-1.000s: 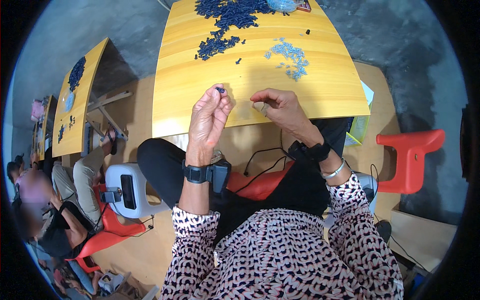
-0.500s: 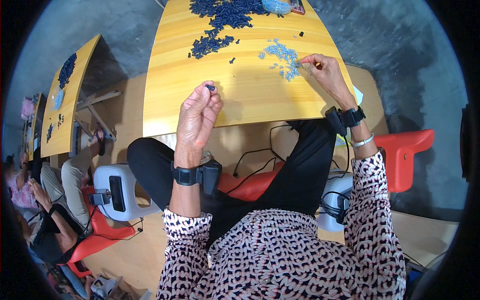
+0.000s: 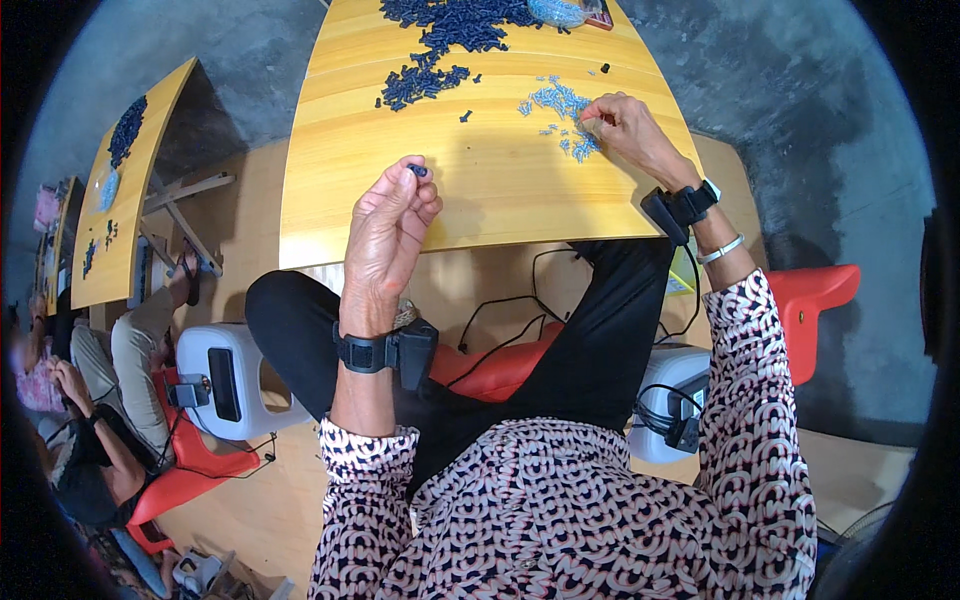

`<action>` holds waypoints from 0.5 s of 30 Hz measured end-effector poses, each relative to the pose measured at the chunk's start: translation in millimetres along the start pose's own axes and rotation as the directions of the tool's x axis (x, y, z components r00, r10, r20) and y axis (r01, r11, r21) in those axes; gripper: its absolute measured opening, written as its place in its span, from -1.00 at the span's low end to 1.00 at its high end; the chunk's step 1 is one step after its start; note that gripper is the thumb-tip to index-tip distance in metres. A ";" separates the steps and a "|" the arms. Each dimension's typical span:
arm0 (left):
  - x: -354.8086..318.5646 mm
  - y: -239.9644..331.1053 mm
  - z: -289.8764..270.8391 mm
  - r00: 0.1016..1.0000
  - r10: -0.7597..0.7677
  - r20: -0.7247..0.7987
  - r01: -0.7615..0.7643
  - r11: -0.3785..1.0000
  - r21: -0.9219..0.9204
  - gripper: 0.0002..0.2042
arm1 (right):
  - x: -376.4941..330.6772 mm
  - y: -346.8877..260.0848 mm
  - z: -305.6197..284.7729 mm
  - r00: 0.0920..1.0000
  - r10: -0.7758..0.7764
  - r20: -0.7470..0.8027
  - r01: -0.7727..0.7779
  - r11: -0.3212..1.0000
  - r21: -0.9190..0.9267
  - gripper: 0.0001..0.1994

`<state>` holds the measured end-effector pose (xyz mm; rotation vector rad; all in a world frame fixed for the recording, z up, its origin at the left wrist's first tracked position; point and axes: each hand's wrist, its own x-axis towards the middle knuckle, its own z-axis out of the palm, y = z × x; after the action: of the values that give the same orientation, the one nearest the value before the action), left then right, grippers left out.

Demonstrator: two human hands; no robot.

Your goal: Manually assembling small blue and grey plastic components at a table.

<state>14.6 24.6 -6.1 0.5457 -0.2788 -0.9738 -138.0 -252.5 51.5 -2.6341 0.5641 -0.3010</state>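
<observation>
While a clear plastic bag [image 3: 558, 12] with pale-blue contents lies at the yellow wooden table's [image 3: 360, 165] far end, a grey wall [image 3: 800, 130] off its right, the left hand [image 3: 388, 218] pinches a small dark-blue piece [image 3: 418, 170] over the table's near half; rightward, the right hand [image 3: 628, 125], grip unclear, partly hides small pale-blue rods [image 3: 555, 98].

The tabletop [image 3: 520, 205] over there looks like smooth yellow wood, its grain showing under a faint sheen. The heaped dark pieces [image 3: 420, 87] seem matt plastic; the small pale pieces [image 3: 558, 100] glint, metal or plastic, I can't tell from here. The red stool [image 3: 812, 287] is smooth plastic, the bracelet [image 3: 721, 250] shiny metal, the patterned shirt [image 3: 570, 500] and black trousers [image 3: 297, 325] matt cloth, the wall [image 3: 810, 170] mottled and dull.
</observation>
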 end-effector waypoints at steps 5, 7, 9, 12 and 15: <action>-2.1 1.9 0.7 1.000 0.005 -0.009 -0.005 1.000 0.004 -0.81 | 8.8 4.9 4.0 0.999 -0.012 0.036 0.014 0.999 -0.047 -0.83; -3.4 3.4 1.3 1.000 0.004 -0.021 -0.004 1.000 0.000 -0.80 | 9.6 2.2 3.1 0.998 0.024 0.057 -0.020 0.998 -0.066 -0.83; -3.1 4.2 1.6 1.000 0.006 -0.017 -0.006 1.000 0.003 -0.80 | 10.0 0.4 1.5 0.993 0.075 0.093 -0.065 0.992 -0.105 -0.84; -3.3 5.3 2.3 1.000 0.006 -0.017 -0.006 1.000 0.005 -0.80 | 10.6 2.9 5.3 0.997 0.021 0.079 -0.013 0.995 -0.095 -0.85; -4.5 6.4 3.5 1.000 0.007 -0.030 -0.007 1.000 0.011 -0.79 | 11.1 -0.7 5.6 0.993 0.032 0.114 -0.024 0.997 -0.070 -0.85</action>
<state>15.1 30.1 0.5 0.5683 -0.2589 -0.9572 -126.2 -254.7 48.1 -2.6863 0.5823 -0.1214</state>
